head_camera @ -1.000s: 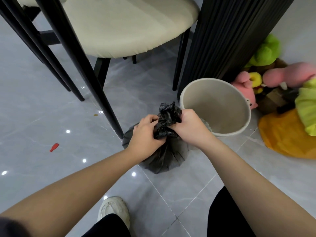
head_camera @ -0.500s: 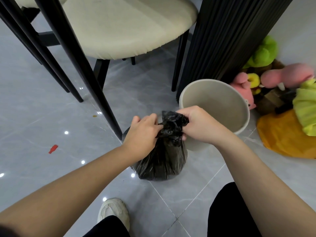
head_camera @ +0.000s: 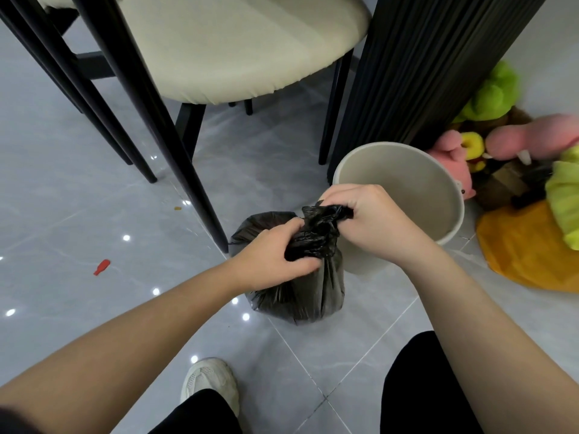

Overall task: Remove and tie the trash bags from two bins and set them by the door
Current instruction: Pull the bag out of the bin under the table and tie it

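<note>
Trash bag (head_camera: 297,292), black and part-filled, stood on the grey tiled floor (head_camera: 78,214) at the centre of the frame, just beside the emptied cream bin (head_camera: 445,227) at its two o'clock, as a person worked at closing its neck. The left hand (head_camera: 269,261) had its grip closed around the gathered plastic low on the neck, while the right hand (head_camera: 366,220), at one o'clock from the left, had its grip pinched shut on the bunched top, drawing it sideways toward the bin. No finished knot could be seen under the fingers. The thin film looked liable to tear if the right hand pulled too hard against the left, and a loose tail could slip free of the grip before the knot cinched, letting the neck spring open and the contents spill. The bag looked to be resting on its base, so a sideways tug might also tip it against the bin. A black chair leg (head_camera: 200,195) stood close at ten o'clock, and plush toys (head_camera: 488,98) lay heaped at two o'clock beyond the bin; either might snag the bag when lifted. A small red scrap (head_camera: 101,267) lay on the floor at nine o'clock. No door or second bin was in view.
</note>
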Tool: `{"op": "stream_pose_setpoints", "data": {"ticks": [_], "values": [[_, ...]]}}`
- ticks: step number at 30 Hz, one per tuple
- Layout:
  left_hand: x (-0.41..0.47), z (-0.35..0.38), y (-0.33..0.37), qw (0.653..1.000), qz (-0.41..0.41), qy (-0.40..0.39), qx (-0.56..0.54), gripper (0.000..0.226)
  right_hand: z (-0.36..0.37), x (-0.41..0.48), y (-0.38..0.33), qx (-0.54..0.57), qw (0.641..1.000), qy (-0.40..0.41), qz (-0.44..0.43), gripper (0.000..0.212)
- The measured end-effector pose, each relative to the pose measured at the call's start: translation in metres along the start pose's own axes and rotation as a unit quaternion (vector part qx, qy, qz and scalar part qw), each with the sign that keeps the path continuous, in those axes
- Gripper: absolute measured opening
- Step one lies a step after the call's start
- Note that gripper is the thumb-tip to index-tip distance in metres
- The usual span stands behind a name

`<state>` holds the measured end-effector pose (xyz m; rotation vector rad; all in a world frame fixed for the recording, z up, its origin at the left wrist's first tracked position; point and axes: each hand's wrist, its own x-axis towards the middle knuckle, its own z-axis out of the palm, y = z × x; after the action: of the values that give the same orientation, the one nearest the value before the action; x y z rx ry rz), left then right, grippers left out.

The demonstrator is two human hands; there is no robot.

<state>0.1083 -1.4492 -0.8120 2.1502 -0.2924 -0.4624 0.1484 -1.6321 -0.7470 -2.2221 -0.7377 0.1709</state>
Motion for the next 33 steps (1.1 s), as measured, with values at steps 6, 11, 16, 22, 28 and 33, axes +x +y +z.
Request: {"op": "stream_pose_setpoints", "data": {"ticks": [6, 11, 16, 22, 28, 33], "values": [[0.01, 0.007, 0.004, 0.999, -0.03, 0.024, 0.018, 0.016, 0.004, 0.0, 0.011, 0.08, 0.995, 0.023, 0.061, 0.013], [0.005, 0.006, 0.001, 0.995, -0.056, 0.023, -0.082, 0.04, 0.004, -0.005, 0.015, 0.148, 0.978, -0.005, 0.147, 0.036], [0.003, 0.006, 0.007, 0.998, -0.045, 0.034, 0.012, 0.035, 0.013, -0.01, 0.006, 0.002, 0.989, -0.028, 0.148, 0.058], [0.005, 0.004, 0.008, 0.968, 0.006, -0.033, 0.249, 0.018, 0.019, -0.01, 0.019, -0.055, 0.964, -0.174, 0.194, 0.014], [0.004, 0.0, -0.002, 0.947, 0.047, -0.032, 0.317, 0.021, 0.039, -0.012, 0.013, -0.124, 0.965, -0.133, 0.189, 0.024], [0.006, 0.003, -0.009, 0.935, 0.05, -0.01, 0.351, 0.023, 0.052, -0.013, 0.012, -0.11, 0.977, -0.066, 0.17, 0.031]]}}
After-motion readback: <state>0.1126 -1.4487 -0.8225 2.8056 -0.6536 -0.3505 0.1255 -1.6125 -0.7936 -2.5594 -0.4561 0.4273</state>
